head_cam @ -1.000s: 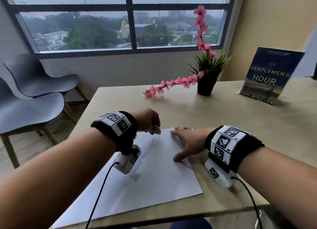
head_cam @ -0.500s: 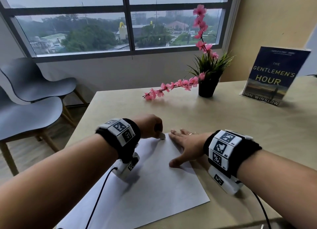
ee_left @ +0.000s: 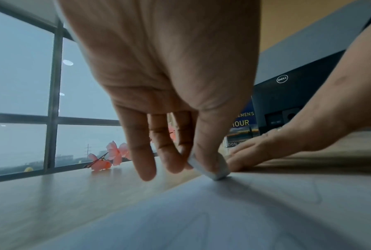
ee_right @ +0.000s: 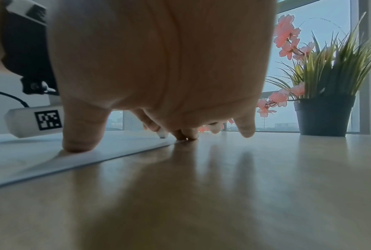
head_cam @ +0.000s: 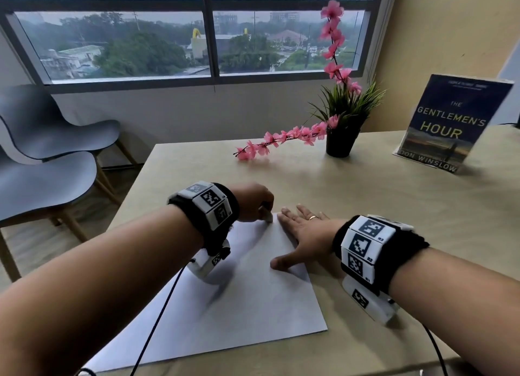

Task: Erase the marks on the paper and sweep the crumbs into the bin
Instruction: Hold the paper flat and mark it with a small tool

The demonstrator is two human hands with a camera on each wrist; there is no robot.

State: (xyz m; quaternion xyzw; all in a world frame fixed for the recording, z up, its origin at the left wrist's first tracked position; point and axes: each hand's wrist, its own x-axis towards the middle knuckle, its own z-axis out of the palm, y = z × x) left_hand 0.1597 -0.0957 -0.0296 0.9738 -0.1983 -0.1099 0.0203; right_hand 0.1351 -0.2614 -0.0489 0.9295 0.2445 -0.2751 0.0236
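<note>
Head view showing both forearms reaching in from the near edge, each wearing a black wrist band with white tagged blocks. Lying across the near part of the wooden table (head_cam: 365, 195): a white sheet of paper (head_cam: 253, 299), one corner pointing away toward the window. Pressing flat on the sheet's right edge near that far corner: the right hand (head_cam: 302, 234), fingers straight and spread, thumb (ee_right: 79, 135) planted on the paper, the other fingertips reaching down at the paper's edge and the bare wood beside it, gripping nothing. Pinching a small white eraser (ee_left: 212, 169) between thumb and fingers: the left hand (head_cam: 254, 202), curled into a loose fist just left of the right hand's fingertips. Touching the paper right at its far corner, tilted: the eraser's lower end. Hanging loosely just beside the eraser without touching it, in the left wrist view: two other fingers (ee_left: 144, 152). Too faint to make out on the sheet: any marks or crumbs.

Standing farther back on the table: a dark pot with green grass and pink blossom sprays (head_cam: 342, 139), one spray drooping left to the tabletop, and a blue book (head_cam: 450, 125) propped upright to the right. Sitting left of the table: two grey chairs (head_cam: 47, 161). Filling the far wall: a wide window (head_cam: 197, 37).
</note>
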